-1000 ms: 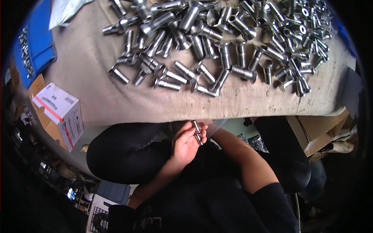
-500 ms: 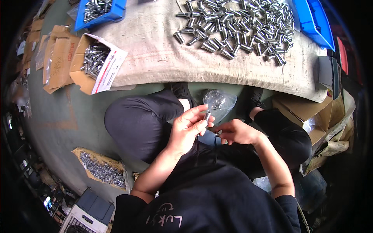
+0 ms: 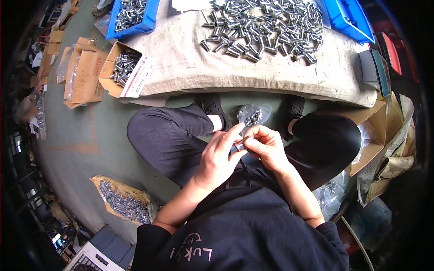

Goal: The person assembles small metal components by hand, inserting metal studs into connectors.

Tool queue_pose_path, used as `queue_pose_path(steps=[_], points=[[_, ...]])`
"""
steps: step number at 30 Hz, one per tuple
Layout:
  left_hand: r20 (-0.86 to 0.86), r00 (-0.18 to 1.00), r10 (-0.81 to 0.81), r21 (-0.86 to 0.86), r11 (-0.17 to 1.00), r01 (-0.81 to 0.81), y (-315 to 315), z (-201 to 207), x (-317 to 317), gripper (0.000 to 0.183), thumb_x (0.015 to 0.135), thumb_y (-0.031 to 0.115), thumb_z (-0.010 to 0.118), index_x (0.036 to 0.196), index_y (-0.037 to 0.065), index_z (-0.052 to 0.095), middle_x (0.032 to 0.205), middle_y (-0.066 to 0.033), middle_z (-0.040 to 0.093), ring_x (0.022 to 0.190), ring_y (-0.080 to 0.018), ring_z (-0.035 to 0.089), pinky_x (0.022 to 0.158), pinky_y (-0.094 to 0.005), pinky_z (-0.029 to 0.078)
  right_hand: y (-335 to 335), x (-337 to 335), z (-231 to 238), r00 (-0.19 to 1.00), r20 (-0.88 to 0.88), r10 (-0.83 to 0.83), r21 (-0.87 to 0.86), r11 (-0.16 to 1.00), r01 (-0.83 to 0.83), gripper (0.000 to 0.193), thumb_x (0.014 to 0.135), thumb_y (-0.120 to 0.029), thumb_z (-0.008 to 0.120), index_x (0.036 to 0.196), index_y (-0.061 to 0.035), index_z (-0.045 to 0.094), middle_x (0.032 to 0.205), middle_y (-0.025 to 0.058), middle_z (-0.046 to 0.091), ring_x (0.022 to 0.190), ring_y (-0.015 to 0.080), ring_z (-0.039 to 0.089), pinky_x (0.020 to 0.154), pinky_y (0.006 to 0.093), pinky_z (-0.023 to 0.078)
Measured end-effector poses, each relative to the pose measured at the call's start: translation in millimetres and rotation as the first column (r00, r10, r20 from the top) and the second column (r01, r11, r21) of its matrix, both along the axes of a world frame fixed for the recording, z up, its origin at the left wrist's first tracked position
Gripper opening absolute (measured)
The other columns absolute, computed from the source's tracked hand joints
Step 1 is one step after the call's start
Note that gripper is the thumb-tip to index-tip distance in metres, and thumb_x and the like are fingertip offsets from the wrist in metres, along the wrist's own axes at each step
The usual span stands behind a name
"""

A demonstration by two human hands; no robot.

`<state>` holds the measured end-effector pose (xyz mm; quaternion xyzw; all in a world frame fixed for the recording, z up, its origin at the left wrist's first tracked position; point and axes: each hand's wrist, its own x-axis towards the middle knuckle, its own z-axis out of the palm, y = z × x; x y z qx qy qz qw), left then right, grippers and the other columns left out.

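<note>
Both hands meet over my lap above black trousers. My left hand (image 3: 220, 158) and my right hand (image 3: 266, 147) pinch one small silver metal fitting (image 3: 239, 144) between their fingertips. It is mostly hidden by the fingers. Just beyond the hands, between my shoes, lies a clear plastic bag (image 3: 253, 115) of small metal parts. Farther ahead, several shiny metal tube fittings (image 3: 266, 27) are spread over a beige cloth (image 3: 190, 67) on the floor.
A blue bin (image 3: 133, 18) and an open cardboard box (image 3: 122, 67) at the far left hold metal parts. Another blue bin (image 3: 348, 18) sits far right. A flat cardboard piece (image 3: 124, 203) with small parts lies lower left. More cardboard boxes (image 3: 375, 135) and bags stand right.
The view has tilted down and back, so the cloth and fittings now lie farther off. My hands have closed together on the small fitting over my lap.
</note>
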<state>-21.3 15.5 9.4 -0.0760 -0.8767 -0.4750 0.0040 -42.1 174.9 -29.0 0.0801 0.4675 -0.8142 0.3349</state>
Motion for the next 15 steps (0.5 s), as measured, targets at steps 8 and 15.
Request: queue_pose_path(steps=[8,15], points=[[0.566,0.820,-0.081,0.781,0.373,-0.502,-13.1,-14.2,7.6,0.030,0.085,-0.004,0.041,0.114,-0.002,0.050,0.098,-0.0089,0.057,0.083,-0.0135,0.055,0.079,-0.0259,0.046,-0.8,10.1,-6.4,0.976,0.197,-0.090,-0.454,0.874,0.172,0.016,0.075,-0.014,0.060,0.079,-0.0014,0.052,0.072,0.0102,0.050,0.059,0.0163,0.049,0.044,0.0254,0.043],[0.437,0.879,0.189,0.776,0.416,-0.475,3.8,-12.1,6.1,0.028,0.086,-0.003,0.045,0.114,-0.005,0.050,0.103,-0.0133,0.058,0.096,-0.0188,0.056,0.087,-0.0297,0.045,-29.0,22.9,4.3,0.978,0.205,0.040,-0.111,0.994,-0.017,0.022,0.086,-0.024,0.055,0.085,-0.0026,0.057,0.066,0.0033,0.054,0.047,0.0053,0.043,0.037,0.0186,0.032]])
